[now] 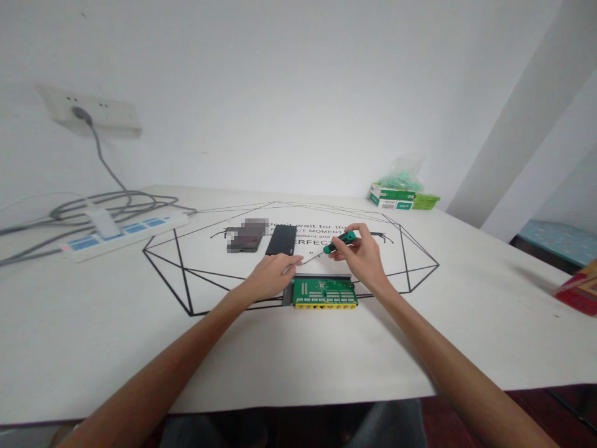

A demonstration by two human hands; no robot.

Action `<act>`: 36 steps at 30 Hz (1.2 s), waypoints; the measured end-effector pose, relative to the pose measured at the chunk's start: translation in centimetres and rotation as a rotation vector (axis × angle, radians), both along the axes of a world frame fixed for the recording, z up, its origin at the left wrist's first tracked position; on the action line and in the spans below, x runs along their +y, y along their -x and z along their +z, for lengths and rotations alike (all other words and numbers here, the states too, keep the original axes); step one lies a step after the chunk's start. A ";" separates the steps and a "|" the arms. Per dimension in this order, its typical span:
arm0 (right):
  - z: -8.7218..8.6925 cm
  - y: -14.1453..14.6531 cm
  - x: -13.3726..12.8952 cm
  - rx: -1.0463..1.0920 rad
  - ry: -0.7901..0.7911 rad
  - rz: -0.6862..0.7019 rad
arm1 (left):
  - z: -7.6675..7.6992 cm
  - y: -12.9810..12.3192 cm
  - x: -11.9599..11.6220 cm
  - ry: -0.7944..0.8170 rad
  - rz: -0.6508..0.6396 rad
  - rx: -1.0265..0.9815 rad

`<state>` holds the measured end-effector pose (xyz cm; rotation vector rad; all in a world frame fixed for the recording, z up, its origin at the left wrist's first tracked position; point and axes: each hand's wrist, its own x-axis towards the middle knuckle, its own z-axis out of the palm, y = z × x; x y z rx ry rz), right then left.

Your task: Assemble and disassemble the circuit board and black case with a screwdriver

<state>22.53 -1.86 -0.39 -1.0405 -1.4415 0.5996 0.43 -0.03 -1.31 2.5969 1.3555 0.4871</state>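
Observation:
My right hand (361,252) is closed around the green and black handle of a screwdriver (346,239). Its thin shaft slants down to the left, and the tip ends beside the fingertips of my left hand (273,275). The left fingers are drawn together near that tip; whatever they may pinch is too small to make out. Just below both hands lies a green circuit board (324,291) with a row of yellow connectors along its near edge, set in a dark metal housing. Beyond the left hand is a flat black cover (282,240), partly hidden by the fingers.
A phone-like dark object (247,239), partly pixelated, lies left of the cover. A white power strip (128,233) and coiled grey cables (112,202) occupy the left side. Green and white boxes (394,196) with a plastic bag stand at the back right. A red box (581,289) sits at the right edge.

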 end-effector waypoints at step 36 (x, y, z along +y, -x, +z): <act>1.4 0.7 -1.1 0.223 0.001 0.068 | -0.3 0.6 1.0 -0.052 0.071 -0.148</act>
